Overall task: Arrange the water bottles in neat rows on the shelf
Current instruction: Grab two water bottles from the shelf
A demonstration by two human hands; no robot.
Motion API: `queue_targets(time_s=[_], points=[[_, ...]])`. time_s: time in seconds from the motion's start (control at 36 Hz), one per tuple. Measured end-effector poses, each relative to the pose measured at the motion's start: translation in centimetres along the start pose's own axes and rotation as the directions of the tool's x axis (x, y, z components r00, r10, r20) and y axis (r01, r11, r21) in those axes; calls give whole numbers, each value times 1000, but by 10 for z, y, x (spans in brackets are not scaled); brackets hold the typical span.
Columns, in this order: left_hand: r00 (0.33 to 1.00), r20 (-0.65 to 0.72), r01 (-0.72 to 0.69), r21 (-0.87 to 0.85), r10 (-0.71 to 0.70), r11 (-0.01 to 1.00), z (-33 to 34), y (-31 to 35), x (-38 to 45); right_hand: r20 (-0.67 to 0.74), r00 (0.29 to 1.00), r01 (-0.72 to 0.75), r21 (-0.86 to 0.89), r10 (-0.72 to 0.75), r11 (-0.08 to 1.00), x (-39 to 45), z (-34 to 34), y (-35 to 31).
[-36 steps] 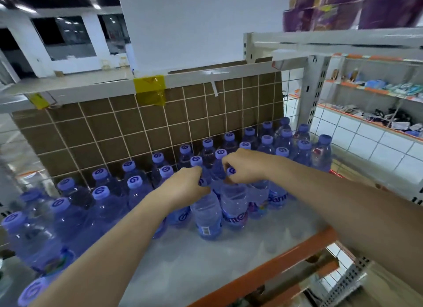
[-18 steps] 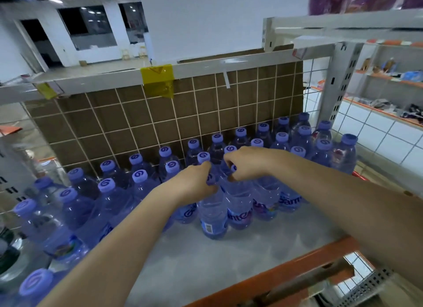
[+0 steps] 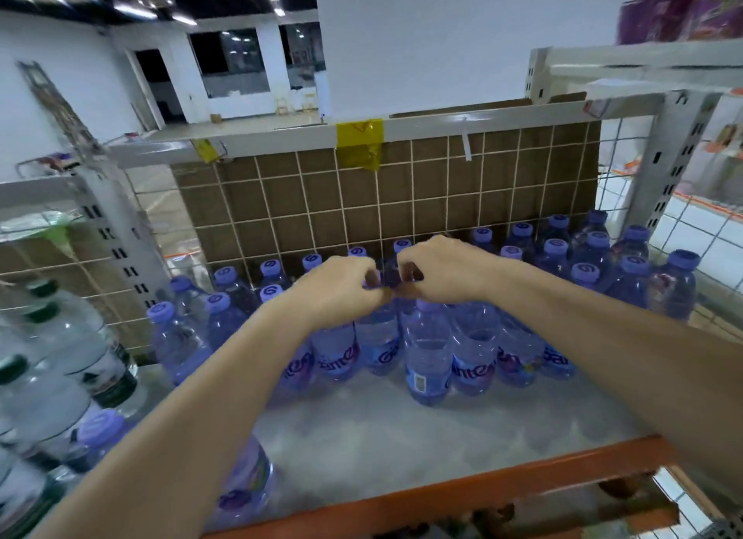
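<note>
— On the shelf [image 3: 402, 430], how far along is it?

— Most of it looks done, I'd say. Purple-capped bottles [image 3: 595, 265] stand upright in rows along the mesh back [image 3: 402, 200], from the left post to the right corner.

— And the hands?

— Both are at the middle of the block. The left hand [image 3: 341, 289] has its fingers curled, pinching at a cap; the right hand [image 3: 446, 269] is curled over the neighbouring bottle tops, touching the left one. Exactly which bottle each holds I cannot tell.

— What is left?

— The front row is ragged: one bottle [image 3: 428, 357] stands forward of its neighbours, its barcode facing out. Another purple bottle [image 3: 241, 482] sits near the orange front edge [image 3: 462, 486], under the left arm, well apart from the rows. Those likely still need placing.

— And the green-capped ones?

— Larger bottles [image 3: 60, 357] on the left; seemingly separate stock.
</note>
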State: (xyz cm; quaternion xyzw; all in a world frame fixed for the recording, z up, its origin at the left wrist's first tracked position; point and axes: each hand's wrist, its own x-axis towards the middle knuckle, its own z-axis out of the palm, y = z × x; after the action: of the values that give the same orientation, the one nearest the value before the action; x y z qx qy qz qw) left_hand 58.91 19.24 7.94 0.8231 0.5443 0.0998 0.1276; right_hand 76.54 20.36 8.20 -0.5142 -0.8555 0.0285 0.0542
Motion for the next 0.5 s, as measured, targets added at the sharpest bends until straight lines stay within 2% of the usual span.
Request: queue_targets(time_s=[0.17,0.25,0.36,0.5], points=[[996,-78,54,105,-46,993,-22,-50,-49,8,993,113,165,-116,980,10,19,-62],[992,-95,86,84,-78,993,-28,-78,-74,16,986,161,192,-167,968,16,31,-95],[988,-76,141,80,-135,987,-38,-114,-103,54,985,145,267,-165,953,20,43,-131],[984,-36,180,198,-176,963,-52,-144,-133,122,979,113,354,-166,928,25,50,-169]])
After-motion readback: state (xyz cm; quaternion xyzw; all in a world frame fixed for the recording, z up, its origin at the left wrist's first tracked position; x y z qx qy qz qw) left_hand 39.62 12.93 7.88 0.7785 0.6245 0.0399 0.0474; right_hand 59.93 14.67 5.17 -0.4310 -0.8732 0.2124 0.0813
